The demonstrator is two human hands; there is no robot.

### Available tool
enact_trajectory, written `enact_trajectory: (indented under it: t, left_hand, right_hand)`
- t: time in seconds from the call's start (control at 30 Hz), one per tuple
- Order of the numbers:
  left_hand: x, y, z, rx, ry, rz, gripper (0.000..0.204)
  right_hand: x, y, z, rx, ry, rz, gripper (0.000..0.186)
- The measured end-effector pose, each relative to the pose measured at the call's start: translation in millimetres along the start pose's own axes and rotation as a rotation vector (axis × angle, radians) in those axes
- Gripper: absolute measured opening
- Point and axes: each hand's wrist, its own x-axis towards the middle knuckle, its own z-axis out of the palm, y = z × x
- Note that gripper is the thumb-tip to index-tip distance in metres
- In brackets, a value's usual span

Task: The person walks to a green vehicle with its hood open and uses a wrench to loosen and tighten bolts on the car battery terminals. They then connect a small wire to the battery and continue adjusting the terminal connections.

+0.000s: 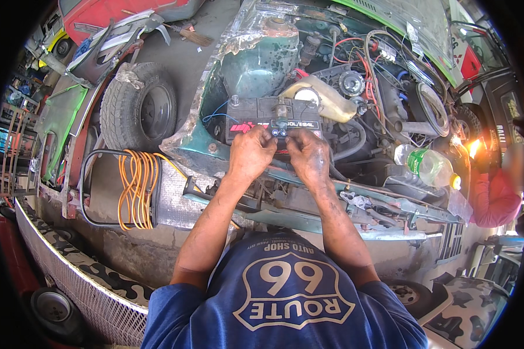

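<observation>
Both hands meet over the front edge of a dark car battery point(247, 109) in the engine bay. My left hand point(252, 152) is closed, thumb and fingers pinched together. Close beside it my right hand point(308, 156) pinches likewise, with dark grime on its skin. Between the fingertips a small cylindrical metal part point(282, 112) stands upright, brownish with a dark lower end. The fingers cover part of that lower end. A thin blue wire point(216, 112) curls at the battery's left side.
A yellowed plastic reservoir point(326, 99) lies behind the battery. A clear bottle point(428, 166) rests to the right. Leftward are a loose wheel point(140, 107) and a coiled orange hose point(138, 189) on a black frame. A person in a red sleeve point(495, 198) is at far right, near a bright flame point(475, 148).
</observation>
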Motion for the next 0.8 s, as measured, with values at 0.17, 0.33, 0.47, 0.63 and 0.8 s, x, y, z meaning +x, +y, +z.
enact_trajectory:
  t: [0.17,0.33,0.47,0.63,0.8]
  left_hand:
    - [0,0,0,-0.002,-0.001,-0.003,0.022]
    - [0,1,0,-0.001,0.006,0.003,0.021]
    - [0,-1,1,0.002,0.014,0.005,0.021]
    - [-1,0,2,-0.002,0.051,0.051,0.018]
    - [-9,8,-16,-0.027,0.009,0.152,0.017]
  right_hand:
    - [-1,-2,-2,0.020,-0.031,0.047,0.014]
    - [0,-5,-2,0.020,-0.022,0.046,0.014]
    - [0,-5,-3,0.003,-0.017,0.032,0.014]
    - [0,-8,-4,0.008,-0.045,0.085,0.014]
    - [-20,-21,-22,0.077,-0.111,-0.171,0.012]
